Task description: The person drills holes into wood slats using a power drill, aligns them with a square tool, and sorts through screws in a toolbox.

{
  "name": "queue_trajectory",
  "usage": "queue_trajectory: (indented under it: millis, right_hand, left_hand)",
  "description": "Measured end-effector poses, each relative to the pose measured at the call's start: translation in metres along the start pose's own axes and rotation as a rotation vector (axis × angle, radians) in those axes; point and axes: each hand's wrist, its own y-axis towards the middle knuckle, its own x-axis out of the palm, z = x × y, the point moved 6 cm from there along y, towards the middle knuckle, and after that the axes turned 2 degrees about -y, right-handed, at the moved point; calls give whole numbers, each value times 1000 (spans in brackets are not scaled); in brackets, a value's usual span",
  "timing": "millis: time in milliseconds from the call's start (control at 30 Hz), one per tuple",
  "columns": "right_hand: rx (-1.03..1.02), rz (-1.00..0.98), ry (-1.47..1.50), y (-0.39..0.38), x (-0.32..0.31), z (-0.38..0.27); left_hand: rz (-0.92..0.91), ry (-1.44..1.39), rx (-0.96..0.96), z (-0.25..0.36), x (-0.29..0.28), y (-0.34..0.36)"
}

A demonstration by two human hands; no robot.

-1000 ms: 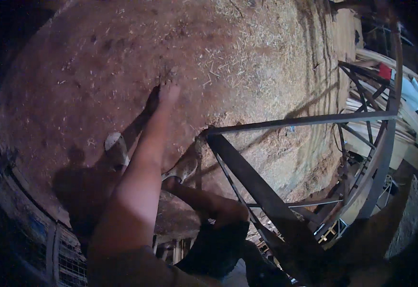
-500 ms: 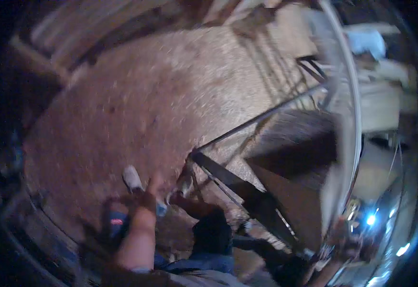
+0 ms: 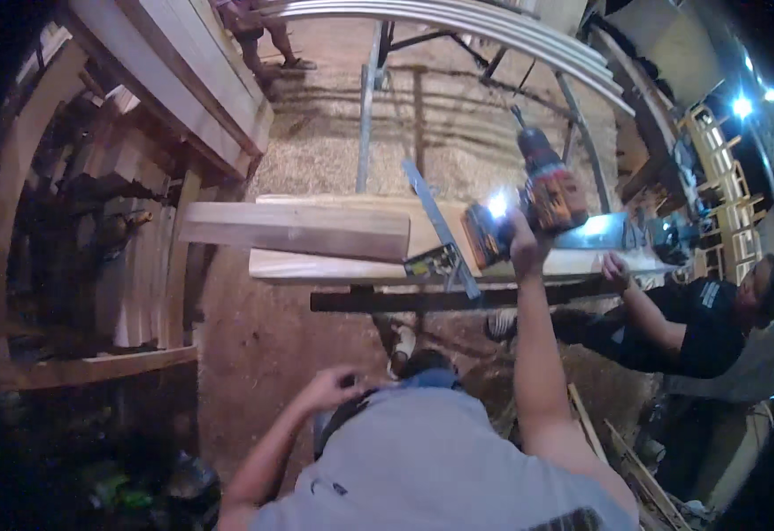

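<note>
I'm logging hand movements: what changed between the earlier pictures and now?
The left hand, stretched over the floor a second ago, has drawn back beside the grey shirt. The right hand, then out of view, now holds up a cordless drill. Wood shavings still litter the floor.

The floor (image 3: pixel 236 354) is reddish brown in the foreground and turns pale farther off, where wood shavings (image 3: pixel 307 133) cover it and striped shadows fall across. At upper left, broad planks (image 3: pixel 174 80) slant inward above upright lumber (image 3: pixel 134 292), with a horizontal wooden beam (image 3: pixel 103 367) below. Long pale strips (image 3: pixel 458 13) cross the top, above metal legs (image 3: pixel 366 142). Along the right side is a pale wooden framework (image 3: pixel 719 159), near a bright lamp (image 3: pixel 742 107). The lower left is dim, seemingly clutter with a greenish patch (image 3: pixel 112 491).
</note>
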Motion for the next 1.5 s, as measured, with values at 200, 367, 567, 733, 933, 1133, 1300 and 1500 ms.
queue_trajectory:
  millis: [200,367,567,733,933,1133,1300,1500]
  right_hand:
    - [531,-15,620,10,-11,9]
    - [541,-21,698,22,-22,19]
    - [315,89,325,46,-50,-13]
    - [444,-427,124,29,-66,-55]
    - [798,-585,456,25,-50,-97]
    - [725,-742,373,41,-3,-100]
    - [722,-1009,243,49,19,-105]
    - [826,-1113,147,72,31,-93]
  left_hand:
    - [293,189,485,220,-89,47]
    - [618,104,311,247,-148,122]
    - [466,338,478,222,-158,185]
    - [429,409,543,207,-154,201]
    - [390,280,623,200,-155,205]
    - [418,270,751,200,-156,201]
    - [412,225,752,191,-155,205]
    - [391,296,781,199,-156,201]
